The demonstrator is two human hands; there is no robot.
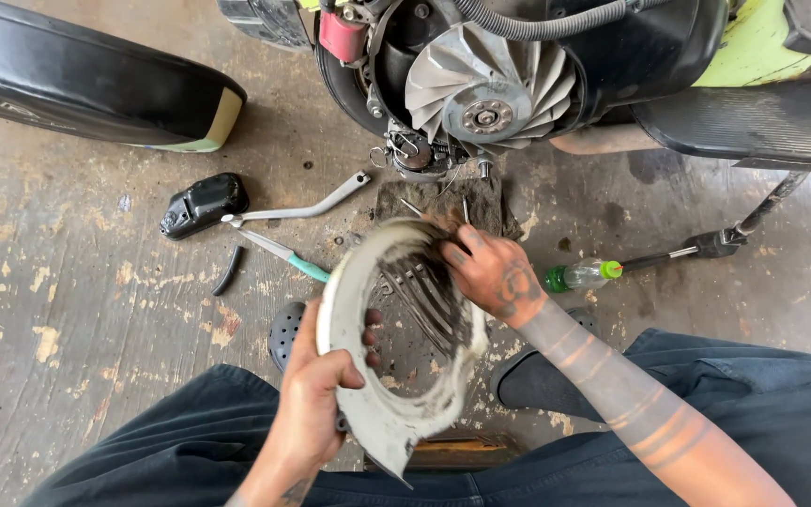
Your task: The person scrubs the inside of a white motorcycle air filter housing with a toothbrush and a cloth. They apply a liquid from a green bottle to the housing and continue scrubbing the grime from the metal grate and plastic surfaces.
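My left hand (316, 390) grips the rim of a round grey fan cover (368, 404), holding it upright between my knees. Its dark inner grille (424, 296) faces right. My right hand (492, 272) rests against the grille's upper edge, fingers curled on the slats; I cannot tell whether it pinches a small part there. Straight ahead stands a scooter engine with its bare silver cooling fan (485, 89) exposed.
On the stained concrete floor lie a bent metal lever (307, 208), a black engine cap (203, 204), a green-handled tool (288, 255), a small curved black piece (228, 270) and a green-capped plastic bottle (582, 275). A detached black seat (86, 80) sits at upper left.
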